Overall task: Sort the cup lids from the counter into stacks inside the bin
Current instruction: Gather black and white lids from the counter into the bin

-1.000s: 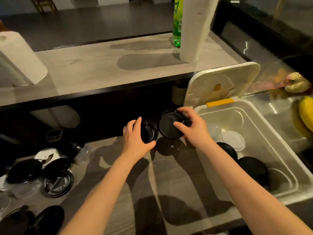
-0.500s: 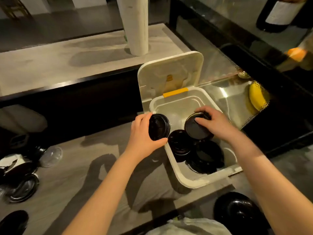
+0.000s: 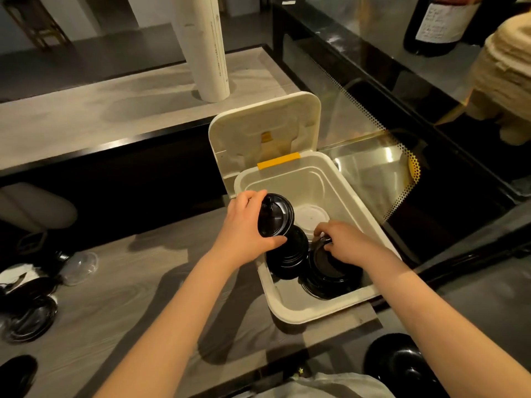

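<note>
A cream bin [image 3: 290, 307] with its hinged lid [image 3: 264, 133] up sits at the counter's right end. Inside stand a stack of black lids [image 3: 287, 257], a wider stack of black lids [image 3: 330, 275] and a white lid [image 3: 311, 218]. My left hand [image 3: 244, 228] grips a small black cup lid [image 3: 275, 216] on edge above the bin's left rim. My right hand [image 3: 347, 242] is down inside the bin, fingertips pinching a black lid [image 3: 319, 239] on top of the wider stack.
More black lids [image 3: 31, 317] and a clear dome lid [image 3: 79, 267] lie on the counter at far left. A tall white roll [image 3: 207, 47] stands on the raised shelf behind. A glass case is on the right; a black bowl [image 3: 399, 366] sits below the counter edge.
My right hand has lowered its black lid into the bin onto the wider stack. The left hand with its lid has drifted right, over the bin's left rim.
</note>
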The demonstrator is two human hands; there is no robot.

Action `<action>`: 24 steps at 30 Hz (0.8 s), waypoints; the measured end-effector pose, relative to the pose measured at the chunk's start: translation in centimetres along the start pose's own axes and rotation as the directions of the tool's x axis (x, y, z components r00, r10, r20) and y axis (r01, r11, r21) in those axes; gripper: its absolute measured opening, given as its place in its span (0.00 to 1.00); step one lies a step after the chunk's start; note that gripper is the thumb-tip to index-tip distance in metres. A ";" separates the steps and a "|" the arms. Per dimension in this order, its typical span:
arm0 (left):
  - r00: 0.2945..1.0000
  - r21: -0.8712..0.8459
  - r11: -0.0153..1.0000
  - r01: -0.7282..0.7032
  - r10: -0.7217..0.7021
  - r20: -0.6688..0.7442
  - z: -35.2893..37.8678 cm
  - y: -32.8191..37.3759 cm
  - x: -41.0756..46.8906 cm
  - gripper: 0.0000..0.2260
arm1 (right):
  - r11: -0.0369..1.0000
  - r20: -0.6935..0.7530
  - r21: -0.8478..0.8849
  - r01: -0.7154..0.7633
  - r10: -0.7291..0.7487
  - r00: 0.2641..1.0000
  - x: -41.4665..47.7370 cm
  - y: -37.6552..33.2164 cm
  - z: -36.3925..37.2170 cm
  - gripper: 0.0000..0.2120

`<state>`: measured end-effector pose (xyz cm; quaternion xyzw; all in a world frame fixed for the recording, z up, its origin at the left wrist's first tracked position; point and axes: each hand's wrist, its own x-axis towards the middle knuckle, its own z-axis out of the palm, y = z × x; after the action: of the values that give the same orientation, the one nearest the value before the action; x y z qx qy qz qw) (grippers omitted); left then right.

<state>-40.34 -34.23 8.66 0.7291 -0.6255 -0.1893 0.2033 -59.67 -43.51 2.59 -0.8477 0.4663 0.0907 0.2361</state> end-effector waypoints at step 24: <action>0.983 0.448 0.885 -0.130 0.054 0.178 0.0 1.6 1.9 0.32 | 0.971 -0.250 0.214 0.110 -0.054 0.967 -1.1 -2.0 -3.6 0.16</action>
<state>-41.43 -36.29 9.48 0.7083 -0.7006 -0.0850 -0.0162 -58.89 -43.49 6.76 -0.8386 0.4634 -0.0773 0.2759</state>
